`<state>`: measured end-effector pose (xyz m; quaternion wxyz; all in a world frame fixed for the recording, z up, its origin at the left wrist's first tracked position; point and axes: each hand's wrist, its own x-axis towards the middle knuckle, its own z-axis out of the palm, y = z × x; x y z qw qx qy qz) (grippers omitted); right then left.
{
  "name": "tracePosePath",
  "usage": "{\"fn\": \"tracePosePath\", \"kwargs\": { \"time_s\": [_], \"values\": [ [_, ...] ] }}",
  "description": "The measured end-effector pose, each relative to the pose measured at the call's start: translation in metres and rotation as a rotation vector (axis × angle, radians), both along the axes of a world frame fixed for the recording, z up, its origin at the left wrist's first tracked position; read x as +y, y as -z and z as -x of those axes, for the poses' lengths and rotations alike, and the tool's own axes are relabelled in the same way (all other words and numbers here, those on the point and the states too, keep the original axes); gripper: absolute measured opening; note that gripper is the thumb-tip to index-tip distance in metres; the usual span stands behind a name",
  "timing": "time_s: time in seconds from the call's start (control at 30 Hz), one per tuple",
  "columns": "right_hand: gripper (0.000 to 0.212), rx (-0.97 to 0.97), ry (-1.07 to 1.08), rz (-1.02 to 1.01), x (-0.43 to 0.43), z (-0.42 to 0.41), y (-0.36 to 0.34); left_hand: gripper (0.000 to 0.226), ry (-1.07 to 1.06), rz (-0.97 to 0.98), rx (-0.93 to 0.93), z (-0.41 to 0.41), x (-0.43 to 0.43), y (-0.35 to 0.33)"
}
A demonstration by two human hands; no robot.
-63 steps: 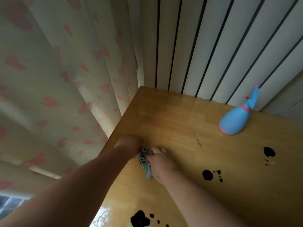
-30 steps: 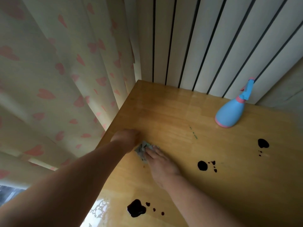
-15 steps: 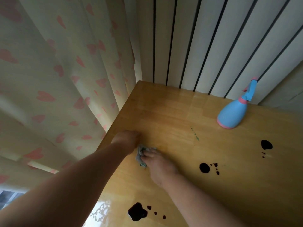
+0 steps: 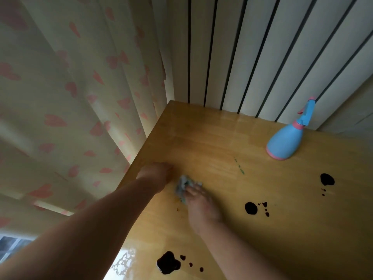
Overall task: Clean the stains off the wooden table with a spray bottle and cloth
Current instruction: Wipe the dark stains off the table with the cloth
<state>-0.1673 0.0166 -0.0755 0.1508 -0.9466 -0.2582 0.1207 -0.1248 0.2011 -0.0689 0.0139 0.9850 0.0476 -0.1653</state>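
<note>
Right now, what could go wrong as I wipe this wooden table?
The small crumpled blue-grey cloth held by your right hand could smear the big dark stain nearest you rather than lift it. Dirty, it might also mark the cream heart-print curtain beside your left hand.

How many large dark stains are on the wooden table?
3. One stain by the near edge, one beside the right hand, one nearer the spray bottle. The arms may hide others.
</note>
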Motion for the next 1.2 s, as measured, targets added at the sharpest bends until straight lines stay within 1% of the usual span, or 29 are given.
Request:
{"fn": "tracePosePath", "kwargs": {
  "time_s": [0.07, 0.13, 0.17, 0.3, 0.4, 0.63, 0.73, 0.8, 0.87, 0.93, 1.03, 1.13, 1.2],
  "values": [
    [0.051, -0.003, -0.126, 0.026, -0.001, 0.009, 0.002, 0.059, 0.011, -0.018, 0.008, 0.000, 0.000, 0.000],
    [0.052, -0.001, -0.170, 0.047, -0.009, 0.001, 0.003, 0.061, 0.019, -0.026, 0.010, 0.001, -0.001, 0.001],
    [0.053, -0.002, -0.144, 0.050, -0.015, -0.008, 0.001, 0.061, 0.027, -0.029, 0.009, 0.000, -0.001, 0.001],
    [0.063, 0.004, 0.097, 0.049, -0.031, -0.046, -0.002, 0.062, 0.019, -0.029, 0.014, -0.001, 0.000, 0.003],
    [0.061, 0.015, 0.144, 0.012, -0.021, -0.040, -0.004, 0.062, 0.014, -0.024, 0.018, -0.002, 0.002, 0.006],
    [0.053, 0.016, -0.007, -0.045, -0.008, 0.008, -0.002, 0.062, -0.012, -0.012, 0.025, -0.003, 0.002, 0.007],
    [0.053, 0.006, -0.027, -0.064, -0.009, 0.019, 0.000, 0.064, -0.012, -0.009, 0.020, -0.002, 0.002, 0.008],
    [0.051, 0.000, -0.080, -0.043, -0.013, 0.022, 0.002, 0.064, -0.020, -0.007, 0.019, -0.002, 0.001, 0.008],
    [0.050, -0.005, -0.110, -0.062, -0.019, 0.023, 0.006, 0.065, -0.033, -0.002, 0.021, -0.002, 0.001, 0.008],
    [0.048, -0.045, -0.117, -0.109, -0.025, 0.022, 0.008, 0.065, -0.033, -0.002, 0.024, -0.002, 0.001, 0.008],
    [0.046, -0.016, -0.064, -0.086, -0.027, 0.013, 0.008, 0.064, -0.014, -0.003, 0.031, -0.002, 0.000, 0.005],
    [0.050, -0.040, -0.069, -0.092, -0.029, -0.004, 0.001, 0.061, 0.002, -0.020, 0.032, -0.002, -0.001, 0.004],
    [0.052, -0.004, -0.062, -0.068, -0.034, -0.016, 0.001, 0.061, -0.001, -0.026, 0.039, -0.002, -0.001, 0.003]
  ]
}}
